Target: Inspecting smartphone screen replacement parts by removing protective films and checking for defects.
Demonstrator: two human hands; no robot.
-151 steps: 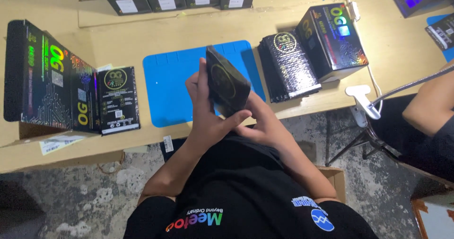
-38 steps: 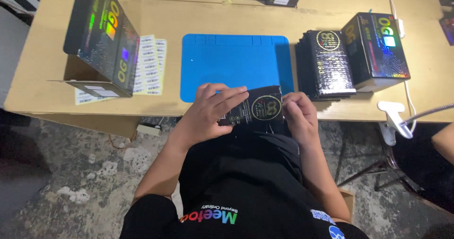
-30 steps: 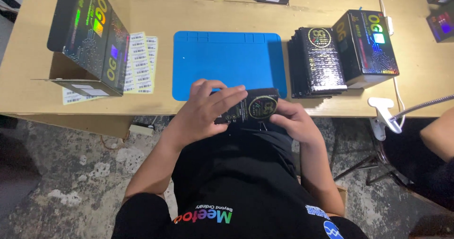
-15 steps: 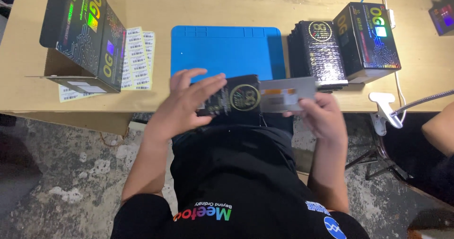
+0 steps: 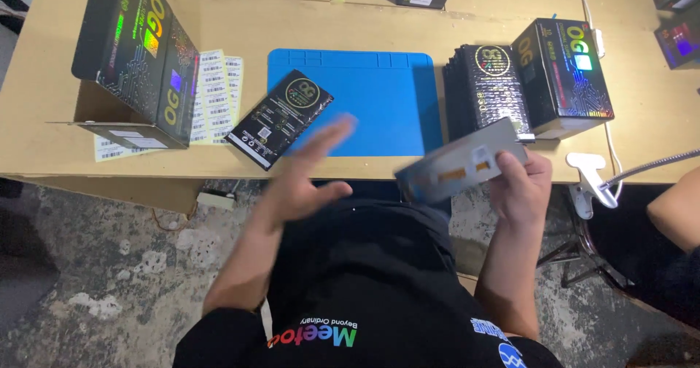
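My right hand (image 5: 519, 189) grips a flat grey inner tray (image 5: 461, 164) with small orange parts on it, held tilted just past the table's front edge. My left hand (image 5: 306, 175) is blurred and holds nothing, its fingers spread, hovering over the front edge below a small black sleeve box (image 5: 279, 118). That box lies flat and slanted, half on the blue mat (image 5: 372, 98), apart from my fingers.
A tall black holographic carton (image 5: 135, 55) stands at the left beside sheets of barcode labels (image 5: 215, 95). A stack of black boxes (image 5: 485, 87) and another carton (image 5: 561, 73) stand at the right. A white clamp (image 5: 587, 178) grips the edge. Another person's arm (image 5: 674, 208) shows at the right.
The grey tray has come out of the black sleeve box. The box now lies on the table at the mat's left edge, let go by my left hand; my right hand moved right with the tray.
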